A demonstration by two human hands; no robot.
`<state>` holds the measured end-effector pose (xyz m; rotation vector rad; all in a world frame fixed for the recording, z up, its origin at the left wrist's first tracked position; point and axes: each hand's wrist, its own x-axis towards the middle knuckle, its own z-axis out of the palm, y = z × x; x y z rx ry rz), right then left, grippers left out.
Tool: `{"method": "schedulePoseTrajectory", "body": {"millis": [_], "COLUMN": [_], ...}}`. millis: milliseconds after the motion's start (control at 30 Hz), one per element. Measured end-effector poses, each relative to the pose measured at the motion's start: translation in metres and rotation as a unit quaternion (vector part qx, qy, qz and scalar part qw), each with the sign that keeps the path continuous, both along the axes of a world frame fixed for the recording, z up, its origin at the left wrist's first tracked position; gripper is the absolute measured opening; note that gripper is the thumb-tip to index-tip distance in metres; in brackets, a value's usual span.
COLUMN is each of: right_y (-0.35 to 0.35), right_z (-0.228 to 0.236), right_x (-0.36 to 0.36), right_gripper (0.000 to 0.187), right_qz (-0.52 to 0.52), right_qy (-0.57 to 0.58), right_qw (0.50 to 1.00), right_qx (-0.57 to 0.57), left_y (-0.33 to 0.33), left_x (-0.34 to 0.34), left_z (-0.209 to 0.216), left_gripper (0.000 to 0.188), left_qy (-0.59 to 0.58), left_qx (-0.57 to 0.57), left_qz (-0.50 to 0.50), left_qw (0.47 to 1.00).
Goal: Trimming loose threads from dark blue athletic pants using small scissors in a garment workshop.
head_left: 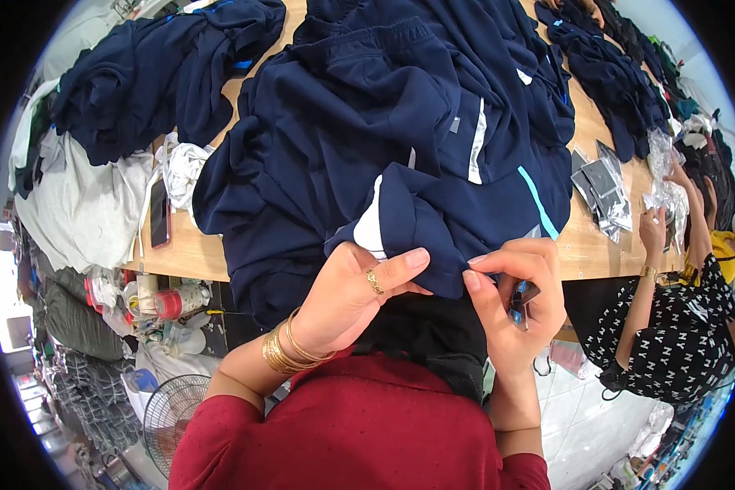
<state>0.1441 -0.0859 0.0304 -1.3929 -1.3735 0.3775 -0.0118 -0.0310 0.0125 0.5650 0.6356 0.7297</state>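
Note:
A navy garment with a white panel is drawn toward me over the table's near edge. My left hand, with a ring and bangles, is closed on its edge, thumb on top of the cloth. Opposite it, my right hand pinches the garment's corner between thumb and forefinger. Tucked in the curled fingers of that hand is a small tool with blue and metal parts, perhaps thread snips; most of it is hidden. Beyond lies a heap of navy garments, one with a gathered waistband.
On the wooden table lie a phone, white cloth and clear packets. More navy garments are heaped at far left. A co-worker handles clear plastic at right. A fan stands lower left.

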Motion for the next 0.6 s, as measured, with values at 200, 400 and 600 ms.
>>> {"method": "schedulePoseTrajectory", "body": {"millis": [200,400,600], "right_y": [0.006,0.008,0.005], "right_z": [0.004,0.005,0.01], "right_x": [-0.002,-0.002,0.006], "right_gripper": [0.023,0.013,0.012], "right_qz": [0.032,0.033,0.018], "right_qy": [-0.097,-0.013,0.181], "right_qw": [0.995,0.995,0.975], "right_qx": [0.021,-0.094,-0.126], "left_y": [-0.002,0.0,0.0], "left_x": [0.001,-0.001,0.002], "left_z": [0.005,-0.006,-0.003], "left_gripper": [0.014,0.015,0.015], "left_qy": [0.042,0.077,0.054], "left_qx": [0.04,0.096,0.061], "left_qz": [-0.007,-0.03,-0.004], "left_qw": [0.998,0.992,0.997]}}
